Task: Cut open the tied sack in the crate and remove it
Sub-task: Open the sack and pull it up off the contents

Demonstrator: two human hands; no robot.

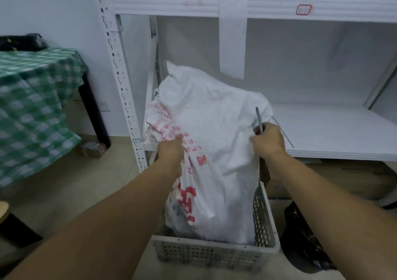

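A large white woven sack [217, 133] with red print stands tall in a grey perforated plastic crate [214, 251] on the floor, its top leaning back against the shelf. My left hand [170, 151] grips the sack's left side, where the red lettering bunches. My right hand [268, 140] clutches the sack's upper right corner and also holds a thin grey blade or cutter [259, 119] that points upward. The sack's lower part is hidden inside the crate.
A white metal shelving unit [236, 6] stands right behind the crate, with a low white shelf board [335, 129] to the right. A table with a green checked cloth [32, 108] is at left. A black crate [305, 236] sits on the floor at right.
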